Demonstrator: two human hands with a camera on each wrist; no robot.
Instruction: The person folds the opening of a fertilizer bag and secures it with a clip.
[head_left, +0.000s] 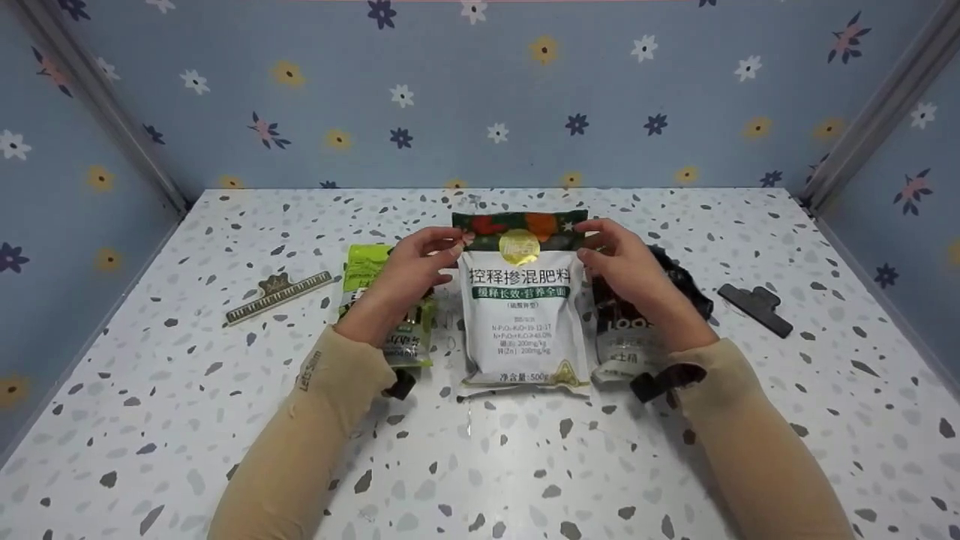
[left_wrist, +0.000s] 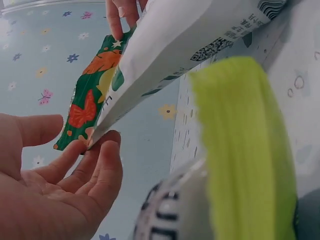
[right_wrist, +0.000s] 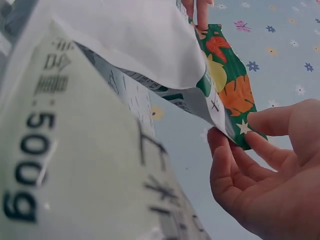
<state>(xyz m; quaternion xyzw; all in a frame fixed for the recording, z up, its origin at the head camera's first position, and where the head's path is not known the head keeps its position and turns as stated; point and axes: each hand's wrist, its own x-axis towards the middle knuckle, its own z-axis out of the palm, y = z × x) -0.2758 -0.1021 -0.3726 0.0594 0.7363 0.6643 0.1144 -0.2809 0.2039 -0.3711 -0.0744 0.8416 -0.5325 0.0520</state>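
A white fertilizer bag (head_left: 523,322) with a green, orange and red top band is held up in the middle of the head view, its printed front towards me. At its upper left corner my left hand (head_left: 409,270) pinches the band, with fingertips on both faces in the left wrist view. My right hand (head_left: 626,262) grips the opposite upper corner, the thumb close by the star print (right_wrist: 244,127). Behind my left wrist is a lime-green bag (head_left: 367,264). A dark bag with a pale lower part (head_left: 622,358) lies partly hidden behind my right forearm.
On the speckled table (head_left: 480,465), a gold toothed clip (head_left: 279,297) lies at the left. A black clip (head_left: 756,307) is at the right. Flower-patterned panels (head_left: 450,90) enclose the back and both sides. Both wrists wear dark straps (head_left: 660,382).
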